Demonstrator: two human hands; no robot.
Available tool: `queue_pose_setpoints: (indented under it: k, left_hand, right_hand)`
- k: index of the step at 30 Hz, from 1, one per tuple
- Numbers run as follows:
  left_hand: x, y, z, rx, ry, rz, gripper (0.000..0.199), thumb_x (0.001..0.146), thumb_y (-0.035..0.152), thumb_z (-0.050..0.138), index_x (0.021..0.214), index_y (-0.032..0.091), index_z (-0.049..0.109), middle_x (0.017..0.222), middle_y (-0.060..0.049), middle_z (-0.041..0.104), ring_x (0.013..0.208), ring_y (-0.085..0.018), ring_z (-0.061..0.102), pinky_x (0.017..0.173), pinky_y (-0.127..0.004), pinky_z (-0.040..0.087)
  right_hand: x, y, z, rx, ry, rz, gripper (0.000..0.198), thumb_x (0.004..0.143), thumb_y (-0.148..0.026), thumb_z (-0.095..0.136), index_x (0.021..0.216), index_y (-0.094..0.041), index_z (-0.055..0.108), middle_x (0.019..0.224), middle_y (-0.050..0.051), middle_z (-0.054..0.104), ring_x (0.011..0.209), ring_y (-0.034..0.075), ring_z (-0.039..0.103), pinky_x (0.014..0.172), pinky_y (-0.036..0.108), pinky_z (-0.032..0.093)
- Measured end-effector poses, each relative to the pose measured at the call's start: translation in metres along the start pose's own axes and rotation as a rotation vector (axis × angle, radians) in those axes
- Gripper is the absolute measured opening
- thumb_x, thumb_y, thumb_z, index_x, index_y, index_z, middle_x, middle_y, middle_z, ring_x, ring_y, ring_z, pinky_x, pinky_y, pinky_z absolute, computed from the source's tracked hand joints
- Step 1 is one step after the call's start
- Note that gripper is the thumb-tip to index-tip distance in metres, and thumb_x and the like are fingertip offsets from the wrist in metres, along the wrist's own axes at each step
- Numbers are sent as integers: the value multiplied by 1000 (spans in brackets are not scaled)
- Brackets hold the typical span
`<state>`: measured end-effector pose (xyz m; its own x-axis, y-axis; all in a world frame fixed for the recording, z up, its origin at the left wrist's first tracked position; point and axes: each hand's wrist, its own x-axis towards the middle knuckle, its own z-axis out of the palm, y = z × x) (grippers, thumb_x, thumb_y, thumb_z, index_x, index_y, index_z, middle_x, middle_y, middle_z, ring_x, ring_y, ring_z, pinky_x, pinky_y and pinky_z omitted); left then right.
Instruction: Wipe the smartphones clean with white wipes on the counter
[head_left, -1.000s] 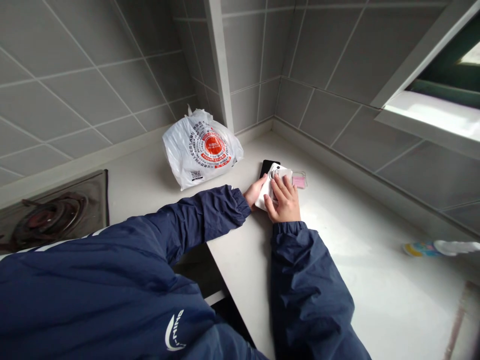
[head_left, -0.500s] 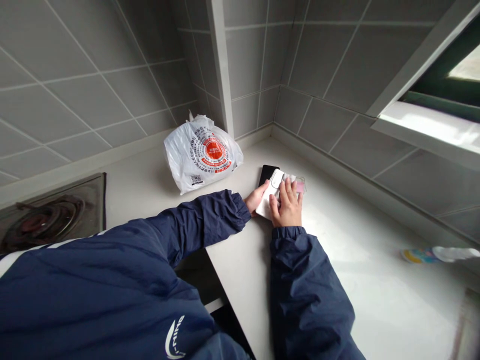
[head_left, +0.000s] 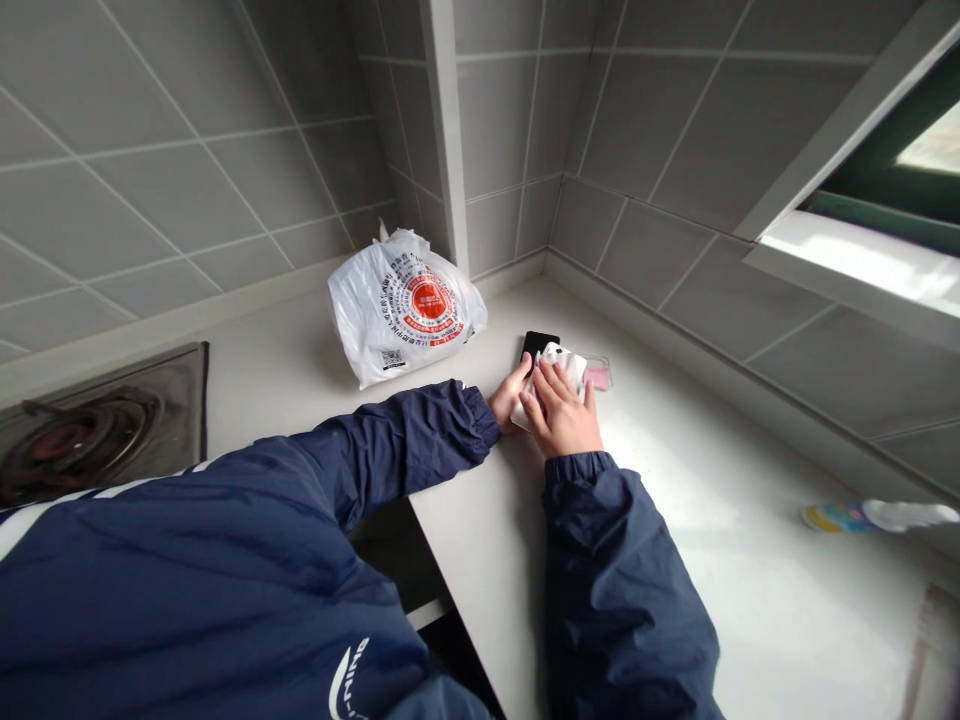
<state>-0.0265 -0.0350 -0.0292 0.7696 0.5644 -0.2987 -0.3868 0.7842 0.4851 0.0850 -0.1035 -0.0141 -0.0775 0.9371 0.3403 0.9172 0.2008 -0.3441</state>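
Observation:
My left hand [head_left: 510,396] grips a white smartphone [head_left: 520,417] by its left edge, thumb on top, with the back of the phone facing up. My right hand [head_left: 564,415] lies over the phone, fingers stretched together, pressing a white tissue [head_left: 576,368] against its back. Hand and tissue hide most of the phone, and only part of its camera area shows. Just behind my left hand a flat black object [head_left: 540,344], possibly another phone, rests on the counter. A clear case with a pink patch [head_left: 599,377] lies beyond my right fingertips.
A white printed plastic bag [head_left: 409,310] stands on the white counter [head_left: 480,520] near the wall corner. At left is a gas burner [head_left: 90,435]. A small colourful bottle [head_left: 847,515] lies at far right, below the window [head_left: 892,170].
My right hand has slid left across the phone with the tissue, now covering the phone's middle and part of its camera area. My left hand keeps its hold.

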Motion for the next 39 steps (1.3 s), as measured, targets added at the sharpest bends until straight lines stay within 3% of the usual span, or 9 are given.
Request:
queue_pose_setpoints:
  k: [6,10,13,18,25,29,34,39]
  left_hand:
    - [-4,1,13,113,35,4,79,103,65,18,150,12,52,104,-15,77,97,-27,74,92,-37,54]
    - [-3,3,12,23,2,45,77,104,64,18,151,13,52,110,-13,76,104,-26,73,97,-35,52]
    - [-2,4,9,-56,0,40,82,102,67,18,148,9,54,112,-15,75,106,-25,73,97,-34,52]
    - [-3,3,10,-53,25,34,83,101,68,20,142,6,57,107,-18,75,103,-25,73,95,-33,53]
    - [1,1,12,-13,-39,17,78,104,63,19,150,9,50,112,-16,75,108,-27,71,104,-38,48]
    - [2,0,11,-25,-56,65,76,105,60,15,152,10,48,113,-16,75,108,-26,72,106,-38,46]
    - [1,3,3,-65,-74,11,82,101,68,17,146,10,54,112,-17,74,106,-28,72,100,-38,49]
    - [2,3,-3,-75,-57,17,80,100,71,23,132,11,64,99,-15,76,93,-25,74,92,-35,52]
  right_hand:
    - [23,7,-5,18,34,167,57,105,-46,35,152,-15,47,163,15,37,153,33,34,121,67,26]
    - [27,-1,-1,15,8,119,56,104,-45,37,148,-13,52,161,16,41,151,36,36,119,63,30]
    - [21,-9,0,52,-5,44,48,105,-43,37,137,-19,63,155,12,52,147,33,43,120,60,28]
    - [7,-3,5,127,98,7,44,106,-41,36,131,-23,68,148,7,59,145,26,49,122,55,28]
    - [3,22,21,244,227,87,51,106,-43,32,133,-19,68,148,9,59,146,24,46,120,49,40]
    - [3,27,26,316,284,113,54,105,-43,32,137,-13,65,150,14,57,149,24,42,121,47,39]
    - [2,17,13,204,79,102,46,104,-44,39,142,-28,59,155,9,52,149,30,42,118,76,21]
    - [4,1,-4,139,-63,7,45,103,-51,44,139,-30,60,153,7,54,146,31,46,118,79,11]
